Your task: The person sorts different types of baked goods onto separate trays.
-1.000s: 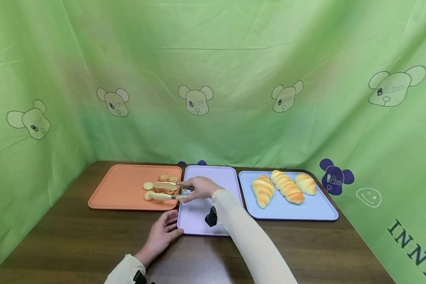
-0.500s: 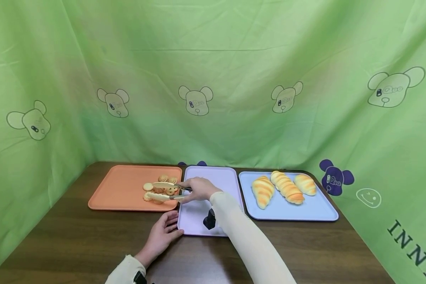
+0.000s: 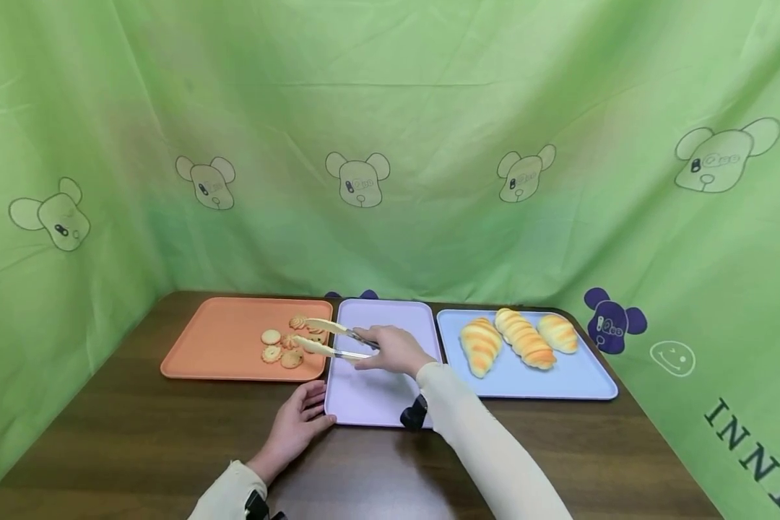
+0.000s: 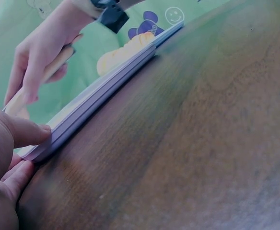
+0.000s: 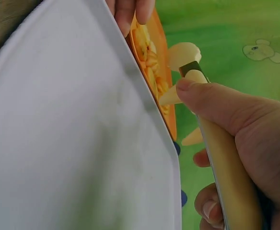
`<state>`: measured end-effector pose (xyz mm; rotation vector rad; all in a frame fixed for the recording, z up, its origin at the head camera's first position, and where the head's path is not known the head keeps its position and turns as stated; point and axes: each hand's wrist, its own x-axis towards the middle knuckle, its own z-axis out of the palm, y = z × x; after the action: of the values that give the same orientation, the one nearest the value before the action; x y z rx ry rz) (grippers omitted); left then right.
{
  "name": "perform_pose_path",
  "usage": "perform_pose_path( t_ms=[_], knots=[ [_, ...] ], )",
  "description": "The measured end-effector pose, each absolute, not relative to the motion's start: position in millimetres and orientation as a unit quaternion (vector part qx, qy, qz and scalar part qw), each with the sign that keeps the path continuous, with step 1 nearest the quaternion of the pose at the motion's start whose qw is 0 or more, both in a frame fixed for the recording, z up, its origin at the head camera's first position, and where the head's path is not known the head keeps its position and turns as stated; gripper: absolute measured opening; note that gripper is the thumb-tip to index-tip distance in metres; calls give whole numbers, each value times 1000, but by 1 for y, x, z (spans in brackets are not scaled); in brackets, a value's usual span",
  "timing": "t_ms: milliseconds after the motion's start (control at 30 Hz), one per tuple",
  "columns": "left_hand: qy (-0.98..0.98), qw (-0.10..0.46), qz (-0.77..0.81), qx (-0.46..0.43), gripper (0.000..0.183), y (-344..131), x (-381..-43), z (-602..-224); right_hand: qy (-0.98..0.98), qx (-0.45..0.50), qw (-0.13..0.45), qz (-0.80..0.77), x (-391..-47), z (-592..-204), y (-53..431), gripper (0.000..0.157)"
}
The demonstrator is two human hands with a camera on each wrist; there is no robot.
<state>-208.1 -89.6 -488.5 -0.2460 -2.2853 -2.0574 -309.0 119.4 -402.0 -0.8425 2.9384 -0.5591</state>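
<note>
Cream-tipped tongs (image 3: 316,347) are held in my right hand (image 3: 396,349), which is over the lilac tray (image 3: 377,401). Their two tips stand apart above the right end of the orange tray (image 3: 214,347), with nothing visible between them. Several small cookies (image 3: 292,359) lie there, some partly hidden by the tongs. In the right wrist view my thumb presses along the tongs' beige handle (image 5: 228,177), with fingers on the other side. My left hand (image 3: 292,426) pinches the lilac tray's near left corner. The left wrist view shows its thumb (image 4: 32,132) over the rim and fingers against the outside.
A light blue tray (image 3: 578,379) to the right bears three striped bread rolls (image 3: 525,339). All the trays stand in a row on the dark wooden table (image 3: 136,440). Green printed cloth (image 3: 429,245) hangs behind and at both sides.
My right hand and the tongs have moved right and up off the cookies, baring more of them. The tongs' tips are still spread. My left hand stays at the tray corner.
</note>
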Motion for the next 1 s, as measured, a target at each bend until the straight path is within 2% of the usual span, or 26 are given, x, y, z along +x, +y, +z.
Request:
perform_pose_path(
  t_ms=[633,1000],
  knots=[
    [-743,37,-661,-95,55,-93,-212,-487,936,-286,-97,-180,-249,-415,193,70],
    [-742,32,-662,-100,56,-92,-211,-491,912,-318,-150,-209,-197,-432,233,66]
  ],
)
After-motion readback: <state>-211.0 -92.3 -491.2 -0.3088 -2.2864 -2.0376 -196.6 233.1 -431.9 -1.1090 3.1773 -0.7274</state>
